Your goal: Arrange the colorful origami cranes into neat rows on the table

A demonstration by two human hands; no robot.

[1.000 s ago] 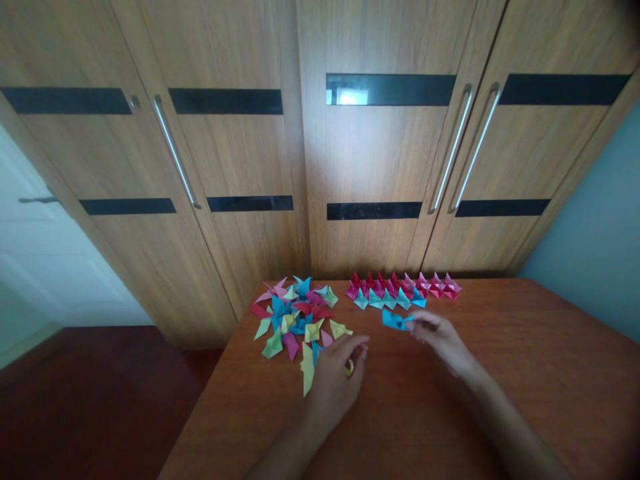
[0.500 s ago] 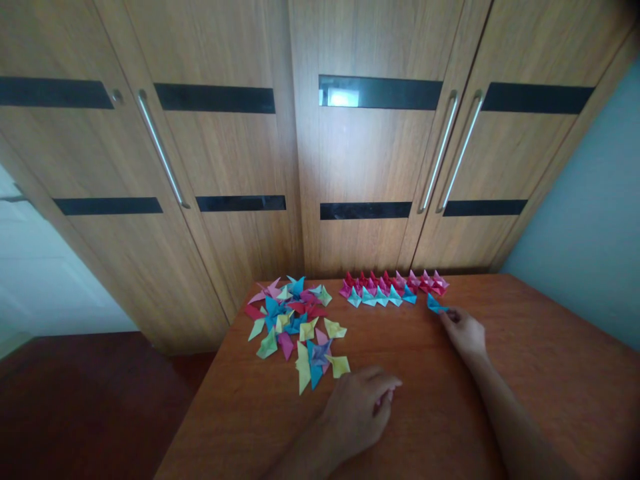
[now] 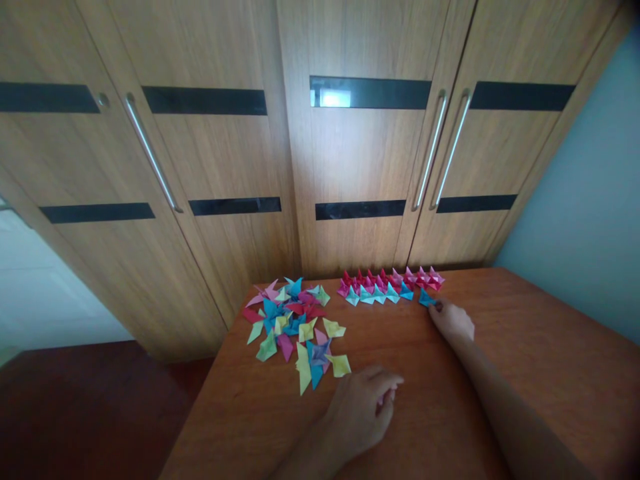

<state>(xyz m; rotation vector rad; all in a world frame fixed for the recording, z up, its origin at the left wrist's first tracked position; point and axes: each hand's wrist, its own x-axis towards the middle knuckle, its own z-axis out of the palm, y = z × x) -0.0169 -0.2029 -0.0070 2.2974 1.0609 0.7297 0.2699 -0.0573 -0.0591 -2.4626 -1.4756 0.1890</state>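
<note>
Between the fingertips of my right hand (image 3: 453, 320) is a blue folded paper piece (image 3: 426, 299), just right of the front row. That row of light blue pieces (image 3: 373, 294) ends in a darker blue one (image 3: 406, 291). Behind it stand red and pink pieces (image 3: 390, 277) in rows. My left hand (image 3: 361, 408) rests near the table's front, its fingers curled; a bit of pink shows inside them, too small to make out. To its upper left lies a loose pile of coloured folded papers (image 3: 285, 313), with a yellow piece (image 3: 339, 365) close to the knuckles.
The brown wooden table (image 3: 400, 340) backs onto a wooden wardrobe (image 3: 350, 240) with metal handles. A pale blue wall (image 3: 575, 220) stands at the right. Dark red floor (image 3: 110, 400) and a white door (image 3: 55, 293) show at the left.
My right hand has moved slightly left with the blue piece, closer to the end of the front row. My left hand stays about where it was. The view has shifted a little.
</note>
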